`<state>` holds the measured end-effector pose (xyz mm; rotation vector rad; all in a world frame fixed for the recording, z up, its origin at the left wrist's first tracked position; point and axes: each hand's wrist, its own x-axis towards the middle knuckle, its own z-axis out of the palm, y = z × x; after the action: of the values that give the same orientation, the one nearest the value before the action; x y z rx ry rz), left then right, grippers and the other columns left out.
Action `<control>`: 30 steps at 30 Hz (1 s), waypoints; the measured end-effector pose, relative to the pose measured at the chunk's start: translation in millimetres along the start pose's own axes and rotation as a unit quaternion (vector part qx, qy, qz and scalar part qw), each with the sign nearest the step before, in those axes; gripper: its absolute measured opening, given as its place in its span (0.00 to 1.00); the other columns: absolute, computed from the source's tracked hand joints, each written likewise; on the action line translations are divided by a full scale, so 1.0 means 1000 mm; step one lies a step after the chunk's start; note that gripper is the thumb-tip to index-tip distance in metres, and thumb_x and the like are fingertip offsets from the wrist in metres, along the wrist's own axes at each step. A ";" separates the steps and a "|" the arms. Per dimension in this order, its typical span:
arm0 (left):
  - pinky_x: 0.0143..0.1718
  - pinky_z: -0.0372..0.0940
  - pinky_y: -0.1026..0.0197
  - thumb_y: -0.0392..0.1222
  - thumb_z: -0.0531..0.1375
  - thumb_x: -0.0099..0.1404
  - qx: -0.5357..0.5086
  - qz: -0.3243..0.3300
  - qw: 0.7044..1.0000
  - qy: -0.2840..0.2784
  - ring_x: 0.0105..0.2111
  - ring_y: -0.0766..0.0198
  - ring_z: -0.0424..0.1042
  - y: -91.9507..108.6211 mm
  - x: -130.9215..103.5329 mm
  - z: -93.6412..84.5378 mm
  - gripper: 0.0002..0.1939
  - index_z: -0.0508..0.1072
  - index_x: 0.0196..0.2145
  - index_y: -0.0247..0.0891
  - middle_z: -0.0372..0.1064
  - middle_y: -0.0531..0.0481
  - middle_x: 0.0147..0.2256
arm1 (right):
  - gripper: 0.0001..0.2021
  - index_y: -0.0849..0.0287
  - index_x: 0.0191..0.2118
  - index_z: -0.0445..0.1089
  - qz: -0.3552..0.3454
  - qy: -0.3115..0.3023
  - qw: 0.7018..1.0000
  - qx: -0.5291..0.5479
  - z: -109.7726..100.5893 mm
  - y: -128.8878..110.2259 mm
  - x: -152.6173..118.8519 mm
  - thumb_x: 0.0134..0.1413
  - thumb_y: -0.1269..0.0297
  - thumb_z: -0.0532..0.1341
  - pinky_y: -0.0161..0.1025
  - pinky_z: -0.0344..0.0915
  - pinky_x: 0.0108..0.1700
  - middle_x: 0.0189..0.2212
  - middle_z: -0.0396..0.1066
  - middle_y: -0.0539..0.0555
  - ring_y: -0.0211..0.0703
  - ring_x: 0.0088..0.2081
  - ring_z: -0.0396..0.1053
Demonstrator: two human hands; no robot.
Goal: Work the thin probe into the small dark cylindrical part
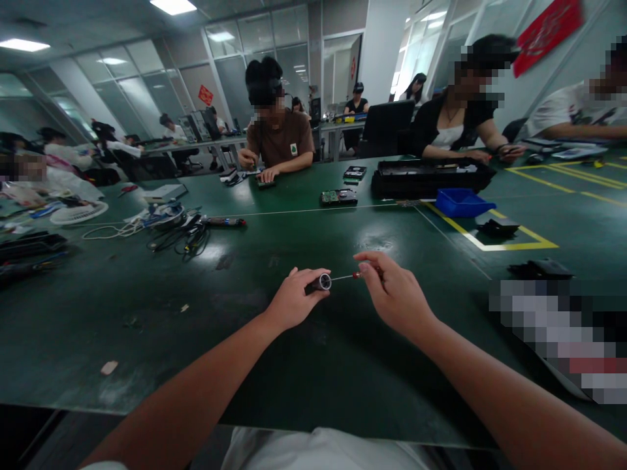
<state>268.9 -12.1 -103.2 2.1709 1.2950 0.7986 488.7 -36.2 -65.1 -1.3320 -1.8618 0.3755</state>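
Observation:
Near the middle of the green table, my left hand [296, 297] is closed around a dark cylindrical part [323, 282] with a pale ring at its end. That ringed end faces right and toward me. My right hand [392, 287] grips a screwdriver [356, 275] with a red collar and a thin metal shaft. The shaft points left, and its tip reaches the ringed end of the cylinder. Whether the tip sits inside or only touches the rim, I cannot tell. Most of the screwdriver's handle is hidden by my fingers.
Cables [189, 232] and a rod-like tool [223, 222] lie to the left on the table [196, 365]. Hard drives [339, 196], a long black housing [434, 177] and a blue bin [463, 202] stand beyond my hands. Black parts [539, 268] lie right. Several people work around.

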 end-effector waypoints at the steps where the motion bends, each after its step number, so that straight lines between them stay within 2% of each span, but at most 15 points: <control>1: 0.66 0.47 0.36 0.40 0.63 0.65 0.001 -0.002 1.000 0.003 0.50 0.54 0.69 0.000 0.000 0.000 0.21 0.72 0.55 0.49 0.73 0.51 0.50 | 0.15 0.60 0.51 0.69 -0.006 -0.002 1.000 0.003 0.000 0.001 0.000 0.66 0.61 0.51 0.39 0.61 0.30 0.30 0.75 0.53 0.42 0.26 0.70; 4: 0.67 0.44 0.36 0.40 0.63 0.65 0.004 -0.001 1.000 0.002 0.50 0.56 0.70 -0.001 0.000 -0.001 0.21 0.71 0.55 0.49 0.73 0.51 0.50 | 0.14 0.58 0.49 0.69 -0.001 -0.013 1.000 0.014 0.000 0.003 0.000 0.66 0.64 0.50 0.39 0.63 0.33 0.32 0.75 0.53 0.44 0.31 0.72; 9: 0.67 0.40 0.35 0.40 0.63 0.65 0.011 0.000 1.000 -0.006 0.50 0.57 0.70 0.000 0.000 0.000 0.20 0.71 0.55 0.50 0.73 0.52 0.49 | 0.19 0.56 0.39 0.74 0.041 -0.044 0.998 -0.019 0.000 0.005 0.004 0.68 0.55 0.48 0.40 0.60 0.31 0.27 0.74 0.52 0.44 0.28 0.71; 11: 0.67 0.40 0.35 0.40 0.63 0.65 0.016 -0.003 1.000 -0.011 0.51 0.57 0.70 0.001 0.000 0.000 0.20 0.71 0.55 0.50 0.73 0.52 0.49 | 0.17 0.55 0.44 0.73 0.046 -0.050 0.998 -0.007 0.000 0.005 0.005 0.68 0.55 0.50 0.40 0.61 0.30 0.30 0.76 0.53 0.44 0.28 0.71; 14: 0.68 0.38 0.34 0.40 0.63 0.65 0.021 -0.009 0.999 -0.023 0.53 0.56 0.68 0.001 0.000 0.001 0.20 0.71 0.55 0.49 0.72 0.51 0.51 | 0.17 0.56 0.56 0.66 0.032 -0.062 0.997 0.020 -0.001 0.002 0.003 0.66 0.59 0.52 0.40 0.63 0.31 0.32 0.76 0.54 0.44 0.28 0.70; 18: 0.67 0.37 0.33 0.39 0.62 0.66 0.022 -0.023 0.999 -0.021 0.52 0.56 0.69 0.001 0.000 0.000 0.21 0.71 0.56 0.48 0.72 0.50 0.50 | 0.17 0.59 0.57 0.63 -0.003 -0.069 0.997 0.030 -0.003 -0.001 0.001 0.64 0.64 0.53 0.42 0.66 0.37 0.35 0.75 0.55 0.47 0.36 0.73; 22: 0.67 0.36 0.32 0.40 0.62 0.66 0.020 -0.014 0.999 -0.030 0.52 0.56 0.69 0.002 -0.001 0.000 0.20 0.71 0.55 0.48 0.72 0.50 0.51 | 0.17 0.57 0.47 0.73 0.028 -0.068 0.997 0.004 -0.003 0.001 0.005 0.68 0.57 0.49 0.40 0.62 0.30 0.28 0.74 0.52 0.44 0.29 0.71; 24: 0.67 0.36 0.32 0.41 0.62 0.66 0.019 -0.006 0.999 -0.034 0.53 0.56 0.68 0.002 -0.001 0.001 0.20 0.71 0.55 0.49 0.72 0.51 0.51 | 0.19 0.56 0.42 0.75 0.035 -0.062 0.997 -0.005 -0.003 0.002 0.006 0.68 0.55 0.49 0.40 0.60 0.28 0.29 0.75 0.52 0.43 0.27 0.70; 26: 0.67 0.36 0.32 0.41 0.62 0.66 0.022 -0.001 0.999 -0.040 0.53 0.56 0.68 0.001 -0.001 0.001 0.20 0.71 0.55 0.49 0.72 0.51 0.51 | 0.17 0.56 0.47 0.73 0.036 -0.058 0.998 0.003 -0.003 0.003 0.006 0.68 0.56 0.50 0.39 0.60 0.28 0.31 0.77 0.53 0.42 0.25 0.69; 28: 0.67 0.36 0.32 0.40 0.62 0.66 0.026 -0.001 0.999 -0.042 0.53 0.56 0.68 0.000 -0.001 0.002 0.20 0.71 0.55 0.49 0.72 0.50 0.51 | 0.17 0.57 0.55 0.68 0.030 -0.061 0.998 0.017 -0.003 0.002 0.005 0.67 0.59 0.51 0.40 0.61 0.28 0.32 0.77 0.54 0.42 0.25 0.68; 30: 0.67 0.37 0.32 0.40 0.62 0.65 0.028 -0.007 0.999 -0.034 0.53 0.55 0.69 -0.001 0.000 0.002 0.20 0.71 0.55 0.49 0.72 0.50 0.51 | 0.18 0.59 0.58 0.64 0.017 -0.062 0.998 0.026 -0.003 0.000 0.003 0.66 0.61 0.52 0.40 0.62 0.30 0.31 0.76 0.54 0.43 0.26 0.69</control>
<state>270.0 -12.5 -105.2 2.2113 1.3120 0.6847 490.5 -33.7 -61.7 -1.3321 -1.9203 0.5323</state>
